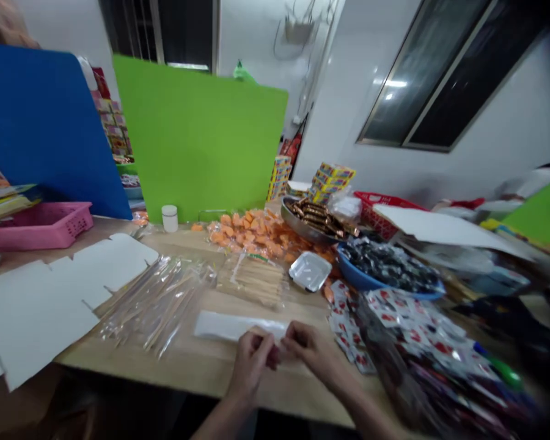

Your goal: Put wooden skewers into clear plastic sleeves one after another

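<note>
Your left hand (255, 354) and right hand (305, 345) face each other near the surface's (297, 400) front edge, fingers curled narrow. Blur hides whether the tips meet on anything; can't tell.

White translucent strip (224, 325): just beyond your hands, reaching left from them. Long axis runs left to right, roughly crosswise to your forearms. Left hand overlaps its near edge; right hand sits by its right end. More of the length lies nearer your left.

Farther out, left: loose clear sleeves (165, 299), pale sticks among them. Beyond the strip: clear-wrapped bundle of sticks (256, 278); small silvery tray (310, 271) to its right.

Containers, right: metal bowl (288, 215) heaped with brown-gold wrapped pieces (316, 217); blue basin (357, 276) full of dark wrapped pieces (389, 263). Far left, pink basket (41, 229); contents unclear.
</note>
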The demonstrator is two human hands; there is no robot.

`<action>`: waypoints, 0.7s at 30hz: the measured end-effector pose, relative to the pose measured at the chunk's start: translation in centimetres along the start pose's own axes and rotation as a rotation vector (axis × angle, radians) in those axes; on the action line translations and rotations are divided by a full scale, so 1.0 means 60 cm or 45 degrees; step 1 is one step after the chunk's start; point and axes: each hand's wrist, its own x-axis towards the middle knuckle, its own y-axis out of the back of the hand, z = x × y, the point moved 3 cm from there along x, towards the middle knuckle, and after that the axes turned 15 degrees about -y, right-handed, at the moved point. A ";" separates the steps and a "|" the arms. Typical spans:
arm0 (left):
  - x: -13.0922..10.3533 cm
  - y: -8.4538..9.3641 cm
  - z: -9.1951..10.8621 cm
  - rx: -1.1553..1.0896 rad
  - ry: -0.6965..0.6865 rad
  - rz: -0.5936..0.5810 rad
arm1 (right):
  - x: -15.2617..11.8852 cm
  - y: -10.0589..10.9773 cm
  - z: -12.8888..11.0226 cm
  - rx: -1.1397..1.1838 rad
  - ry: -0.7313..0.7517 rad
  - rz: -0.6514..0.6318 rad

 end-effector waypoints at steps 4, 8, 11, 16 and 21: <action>-0.039 -0.018 0.011 0.642 -0.297 -0.435 | -0.012 0.074 0.008 -0.205 0.011 0.172; -0.077 -0.042 -0.006 1.212 -0.691 -0.759 | -0.024 0.131 0.014 -0.624 -0.026 0.300; -0.084 -0.058 -0.025 1.414 -0.847 -0.891 | -0.029 0.149 0.020 -0.836 -0.079 0.324; -0.067 -0.072 -0.033 1.567 -0.881 -0.986 | -0.020 0.151 0.049 -0.873 -0.109 0.324; -0.058 -0.073 -0.031 1.639 -0.880 -1.010 | -0.007 0.148 0.071 -0.830 -0.121 0.284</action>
